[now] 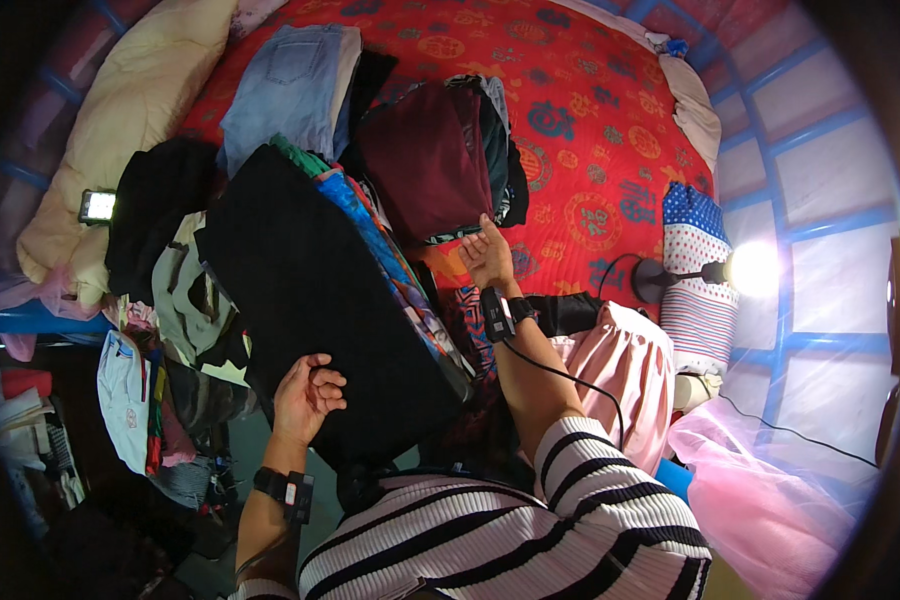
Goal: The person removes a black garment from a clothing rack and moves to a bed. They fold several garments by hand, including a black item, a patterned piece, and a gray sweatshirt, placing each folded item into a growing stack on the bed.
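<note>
A large pile of folded clothes lies before me, topped by a black garment [300,300], with blue and colourful fabrics showing along its right side. My left hand [313,396] is over the lower part of the black garment, fingers curled, holding nothing visible; whether it touches the cloth I cannot tell. Near the lower edge of a stack topped by folded maroon cloth [424,157], my right hand [487,255] is palm up with its fingers apart and nothing in it. Folded light-blue jeans [289,82] lie on another stack behind the black garment.
A red patterned bedspread [600,97] lies under the stacks. A lit lamp [746,268] stands at the right by a rolled dotted and striped textile [696,292]. Pink pleated fabric [622,375] hangs near my right arm. A cream quilt [127,112] and a small light [98,206] are at the left.
</note>
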`<state>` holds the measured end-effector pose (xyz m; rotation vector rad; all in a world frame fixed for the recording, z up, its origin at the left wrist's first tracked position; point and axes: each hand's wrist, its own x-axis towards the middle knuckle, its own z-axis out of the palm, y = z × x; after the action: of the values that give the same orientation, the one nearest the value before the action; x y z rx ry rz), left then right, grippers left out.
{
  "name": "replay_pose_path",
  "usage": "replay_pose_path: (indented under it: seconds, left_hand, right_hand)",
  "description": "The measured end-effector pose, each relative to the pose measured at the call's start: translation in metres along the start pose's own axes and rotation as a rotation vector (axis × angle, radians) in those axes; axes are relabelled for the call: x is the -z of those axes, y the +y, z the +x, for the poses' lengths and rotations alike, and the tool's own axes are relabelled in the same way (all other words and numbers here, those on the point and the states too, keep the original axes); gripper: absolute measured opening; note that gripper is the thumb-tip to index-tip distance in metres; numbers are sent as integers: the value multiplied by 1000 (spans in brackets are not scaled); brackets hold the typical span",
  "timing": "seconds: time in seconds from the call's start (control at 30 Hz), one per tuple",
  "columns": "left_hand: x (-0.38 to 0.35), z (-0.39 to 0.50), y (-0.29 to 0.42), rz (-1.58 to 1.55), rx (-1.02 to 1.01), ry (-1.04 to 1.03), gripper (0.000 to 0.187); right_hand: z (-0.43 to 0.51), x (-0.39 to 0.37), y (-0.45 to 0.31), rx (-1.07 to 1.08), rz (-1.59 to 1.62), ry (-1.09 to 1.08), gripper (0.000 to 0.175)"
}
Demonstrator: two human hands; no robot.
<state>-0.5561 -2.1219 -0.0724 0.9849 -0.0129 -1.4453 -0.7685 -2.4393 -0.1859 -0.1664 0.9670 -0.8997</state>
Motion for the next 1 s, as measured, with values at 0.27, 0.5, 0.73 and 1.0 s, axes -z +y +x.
replay_pose_path:
  seconds: [0.27,0.5,0.73,1.0]
  left_hand:
    - [1,0,0,9,1,-13,39]
    - [-7,-2,3,-27,10,3,35]
    - [-54,23,38,-164,130,-24,31]
    - [-114,106,50,-43,39,-166,29]
  right_hand:
    - [-21,-25,-10,65,-134,58,27]
    - [5,-20,-5,43,-131,109,55]
    - [15,-20,-16,57,-215,-66,55]
    - [24,-36,-38,173,-363,-1,45]
